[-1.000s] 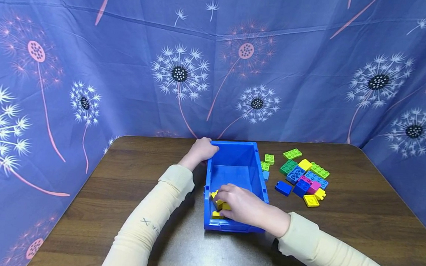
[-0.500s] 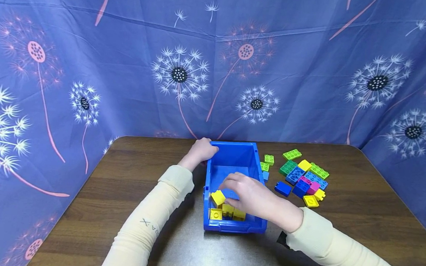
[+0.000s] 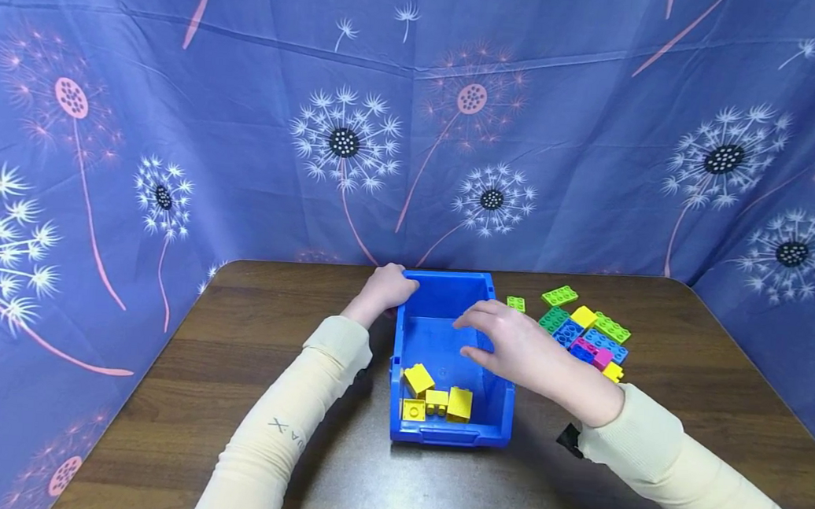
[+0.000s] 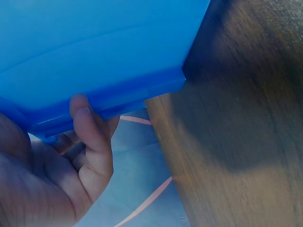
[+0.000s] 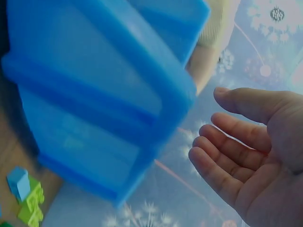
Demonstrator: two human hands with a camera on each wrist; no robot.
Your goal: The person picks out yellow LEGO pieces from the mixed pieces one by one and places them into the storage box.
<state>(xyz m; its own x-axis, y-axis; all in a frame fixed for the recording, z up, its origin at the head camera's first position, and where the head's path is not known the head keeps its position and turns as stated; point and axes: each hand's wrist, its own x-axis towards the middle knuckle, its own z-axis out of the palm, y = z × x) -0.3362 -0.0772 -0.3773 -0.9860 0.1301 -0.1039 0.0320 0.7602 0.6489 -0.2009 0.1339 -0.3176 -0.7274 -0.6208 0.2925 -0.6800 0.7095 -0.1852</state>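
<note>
A blue plastic bin (image 3: 451, 436) stands on the table, with several yellow toy bricks (image 3: 459, 405) in its near end. At its far left corner my left hand (image 3: 385, 286) grips the rim; in the left wrist view the fingers (image 4: 94, 135) curl over the bin's edge. My right hand (image 3: 515, 342) is over the bin's right wall, fingers spread and holding nothing. The right wrist view has that same hand (image 5: 255, 161) beside the bin's outer wall (image 5: 85, 85), thumb apart from the fingers.
Right of the bin lies a loose group of toy bricks in green, blue, pink and yellow (image 3: 603, 347). A lime brick (image 3: 515, 303) lies near the bin's far right side. A blue dandelion-print cloth (image 3: 572, 140) hangs behind the wooden table (image 3: 249, 291).
My right hand has let go of a yellow brick, which now lies in the bin's near left corner. The hand has risen and moved right. My left hand stays put.
</note>
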